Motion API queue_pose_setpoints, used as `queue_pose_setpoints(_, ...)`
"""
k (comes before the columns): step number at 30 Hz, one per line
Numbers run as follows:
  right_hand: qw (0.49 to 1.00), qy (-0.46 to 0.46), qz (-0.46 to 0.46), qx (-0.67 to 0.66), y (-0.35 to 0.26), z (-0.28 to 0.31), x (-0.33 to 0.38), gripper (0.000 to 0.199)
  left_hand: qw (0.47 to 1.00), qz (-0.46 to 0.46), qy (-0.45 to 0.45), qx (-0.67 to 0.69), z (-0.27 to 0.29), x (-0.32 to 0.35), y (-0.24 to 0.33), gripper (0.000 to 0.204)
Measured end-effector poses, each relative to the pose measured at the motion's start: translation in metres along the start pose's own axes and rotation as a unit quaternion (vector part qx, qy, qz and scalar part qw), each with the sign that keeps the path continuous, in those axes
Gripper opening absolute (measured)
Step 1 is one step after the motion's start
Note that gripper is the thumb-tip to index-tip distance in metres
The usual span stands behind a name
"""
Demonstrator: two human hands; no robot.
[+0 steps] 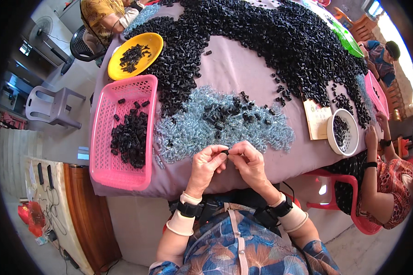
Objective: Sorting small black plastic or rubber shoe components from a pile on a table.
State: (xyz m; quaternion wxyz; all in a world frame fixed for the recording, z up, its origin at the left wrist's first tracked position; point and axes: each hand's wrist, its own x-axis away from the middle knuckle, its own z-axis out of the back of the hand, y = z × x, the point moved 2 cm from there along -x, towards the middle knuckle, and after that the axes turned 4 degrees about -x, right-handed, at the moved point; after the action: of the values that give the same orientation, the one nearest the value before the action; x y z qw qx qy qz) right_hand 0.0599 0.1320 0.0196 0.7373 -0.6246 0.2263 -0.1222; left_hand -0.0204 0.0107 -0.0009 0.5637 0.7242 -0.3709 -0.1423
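Close together over the table's near edge, my left hand [207, 166] and my right hand [247, 162] pinch one small black plastic piece [225, 151] between their fingertips. Most of that piece is hidden by the fingers. Just beyond them lies a wide heap of small clear-bluish coiled pieces [179, 137], with some black pieces scattered on top. To the left of my hands stands a pink plastic basket [152, 133], partly filled with small black plastic pieces [132, 137].
A huge pile of black pieces [270, 32] spreads across the purple tablecloth [234, 59]. A yellow bowl [156, 46] sits far left; a white basket [351, 142] and a card [315, 126] lie right. Other people work at the right and far left. A grey stool [55, 105] stands left.
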Motion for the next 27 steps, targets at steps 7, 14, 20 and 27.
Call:
queue_pose_setpoints(7, 0.994, -0.01, 0.082, 0.07, -0.012, -0.004, -0.006, 0.015, 0.998, 0.002, -0.016, 0.063, 0.005, -0.004, -0.003, 0.014)
queue_pose_setpoints(14, 0.965, 0.004, 0.168, 0.203, -0.017, 0.002, -0.058, 0.012, 0.988, 0.002, -0.012, 0.156, 0.006, -0.004, -0.005, 0.014)
queue_pose_setpoints(20, 0.909, -0.042, 0.248, 0.332, -0.012, -0.01, -0.095, 0.022, 0.982, -0.005, -0.032, 0.184, 0.009, -0.005, -0.009, 0.014)
queue_pose_setpoints(27, 0.899, -0.092, 0.225, 0.365, -0.007, -0.013, -0.098, 0.027, 0.98, -0.004, -0.034, 0.197, 0.009, -0.005, -0.008, 0.015)
